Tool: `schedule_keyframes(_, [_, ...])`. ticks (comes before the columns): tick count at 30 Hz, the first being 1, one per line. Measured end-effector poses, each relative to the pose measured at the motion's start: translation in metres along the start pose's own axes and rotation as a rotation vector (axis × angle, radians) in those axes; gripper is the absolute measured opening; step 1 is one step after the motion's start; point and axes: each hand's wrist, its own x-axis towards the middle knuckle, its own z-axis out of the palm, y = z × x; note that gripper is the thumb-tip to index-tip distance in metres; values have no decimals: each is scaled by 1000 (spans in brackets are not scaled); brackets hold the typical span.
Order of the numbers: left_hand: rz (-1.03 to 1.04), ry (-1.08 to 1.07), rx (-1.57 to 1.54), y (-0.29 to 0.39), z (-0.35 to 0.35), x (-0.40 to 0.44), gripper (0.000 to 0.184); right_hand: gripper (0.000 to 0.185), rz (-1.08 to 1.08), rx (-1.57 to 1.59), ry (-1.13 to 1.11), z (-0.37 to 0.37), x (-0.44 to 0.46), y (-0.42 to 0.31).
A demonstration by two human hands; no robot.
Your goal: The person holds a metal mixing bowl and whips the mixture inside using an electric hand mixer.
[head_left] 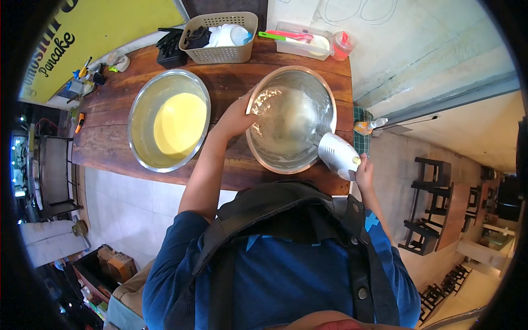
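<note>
My left hand [236,116] grips the left side of a large steel mixing bowl [329,102], thumb over the rim and the other fingers mostly hidden outside it. In my right hand [364,173] is a white electric hand mixer [338,156], tilted over the bowl's lower right rim. Its beaters reach inside and are hard to make out. A pale, glossy, blurred liquid [289,118] lies in that bowl. To the left stands a second steel bowl [137,93] holding smooth yellow batter [179,125]; neither hand touches it.
Along the back of the wooden table [231,82] stand a beige basket [223,54], a clear container [302,48] with a green-handled tool, and a red-lidded jar [344,45]. A bottle [366,126] lies on a checked cloth at right. An orange tool [80,122] lies far left.
</note>
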Motion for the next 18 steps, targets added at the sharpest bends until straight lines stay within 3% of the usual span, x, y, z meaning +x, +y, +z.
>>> schedule_keyframes(3, [-1, 23, -39, 3, 1, -6, 77, 54, -75, -127, -96, -6, 3, 22])
schedule_keyframes(12, [78, 58, -66, -3, 4, -10, 69, 56, -74, -16, 55, 4, -3, 4])
schedule_keyframes(14, [56, 64, -44, -2, 3, -10, 69, 56, 59, -35, -74, -2, -4, 7])
schedule_keyframes(18, [55, 59, -80, -1, 3, -11, 69, 57, 13, -51, -86, -5, -4, 4])
